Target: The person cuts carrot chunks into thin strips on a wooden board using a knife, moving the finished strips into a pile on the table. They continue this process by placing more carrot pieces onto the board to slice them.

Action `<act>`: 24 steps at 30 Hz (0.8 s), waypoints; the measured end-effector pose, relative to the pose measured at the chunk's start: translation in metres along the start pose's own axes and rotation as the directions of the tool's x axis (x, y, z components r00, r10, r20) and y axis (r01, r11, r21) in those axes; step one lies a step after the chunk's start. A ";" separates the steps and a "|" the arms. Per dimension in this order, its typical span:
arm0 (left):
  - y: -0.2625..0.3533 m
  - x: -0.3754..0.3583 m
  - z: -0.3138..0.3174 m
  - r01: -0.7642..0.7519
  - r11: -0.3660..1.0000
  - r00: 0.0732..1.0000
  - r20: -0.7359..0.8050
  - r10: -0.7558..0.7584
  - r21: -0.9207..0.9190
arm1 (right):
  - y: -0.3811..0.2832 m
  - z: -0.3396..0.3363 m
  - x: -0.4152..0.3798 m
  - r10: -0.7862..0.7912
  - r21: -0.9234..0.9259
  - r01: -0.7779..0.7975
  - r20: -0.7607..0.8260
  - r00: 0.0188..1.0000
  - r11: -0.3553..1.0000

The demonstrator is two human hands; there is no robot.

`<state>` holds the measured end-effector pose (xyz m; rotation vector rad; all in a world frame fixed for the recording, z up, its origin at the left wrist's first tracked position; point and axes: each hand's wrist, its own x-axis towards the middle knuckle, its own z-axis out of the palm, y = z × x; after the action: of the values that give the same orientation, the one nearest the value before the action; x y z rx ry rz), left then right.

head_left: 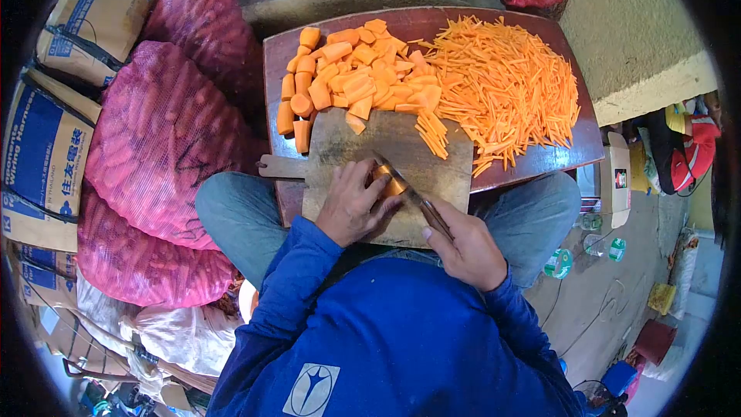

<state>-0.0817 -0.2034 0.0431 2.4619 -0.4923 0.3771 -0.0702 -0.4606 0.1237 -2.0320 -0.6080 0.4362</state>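
Carrot piece (384, 183) at frame center, on wooden cutting board (401, 150), pinned under left hand (353, 205), fingers curled down over it. Knife (409, 191) w/ blade across the piece, gripped in right hand (463, 247), fingers wrapped tight round handle. Above board, upper center: heap of carrot chunks (351, 77); upper right: pile of thin carrot sticks (505, 81), both on dark wooden table (567, 150). Left of frame: red mesh sacks (158, 135), cardboard boxes (42, 147) beyond.
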 end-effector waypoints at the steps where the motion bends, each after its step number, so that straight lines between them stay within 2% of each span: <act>1: 0.000 -0.001 0.001 0.005 1.000 0.999 0.034 -0.006 0.030 | 0.000 0.001 0.000 0.004 0.000 -0.004 -0.001 1.000 1.000; 3: 0.000 -0.002 0.002 0.007 0.998 0.998 0.069 -0.011 0.056 | -0.002 0.001 0.000 0.001 -0.103 0.005 0.058 0.998 0.995; 5: -0.002 -0.004 0.003 -0.055 0.991 0.993 0.108 0.041 0.125 | -0.005 0.000 -0.002 -0.007 -0.118 0.014 0.062 0.998 0.993; 7: 0.000 -0.004 0.001 -0.058 0.993 0.995 0.091 0.048 0.102 | -0.012 0.001 -0.007 -0.011 -0.131 0.020 0.067 0.998 0.991; 10: 0.001 -0.002 0.001 -0.054 0.997 0.997 0.061 0.050 0.058 | -0.020 0.001 -0.007 0.044 -0.184 -0.033 0.058 0.997 0.982; 12: 0.001 -0.004 0.003 -0.040 0.999 0.998 0.054 0.038 0.034 | -0.022 0.001 0.001 0.130 -0.237 -0.096 0.135 0.982 0.967; 15: -0.001 -0.005 0.005 -0.023 0.999 0.999 0.050 0.021 0.046 | -0.014 0.005 0.022 0.170 -0.237 -0.124 0.185 0.968 0.963; 18: -0.001 -0.003 0.006 0.006 1.000 0.999 0.036 -0.006 -0.009 | -0.013 0.006 0.027 0.097 -0.220 -0.064 0.141 0.985 0.973; 21: 0.001 -0.005 0.005 -0.011 1.000 0.999 -0.041 0.011 -0.018 | -0.017 0.004 0.017 0.053 -0.180 -0.031 0.116 0.992 0.983; 24: 0.001 -0.004 0.003 -0.014 0.999 1.000 -0.022 0.013 -0.029 | -0.020 0.008 0.014 0.083 -0.216 -0.056 0.118 0.989 0.975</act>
<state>-0.0849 -0.2055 0.0398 2.4248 -0.5022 0.3998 -0.0678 -0.4382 0.1359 -2.2466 -0.6863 0.5661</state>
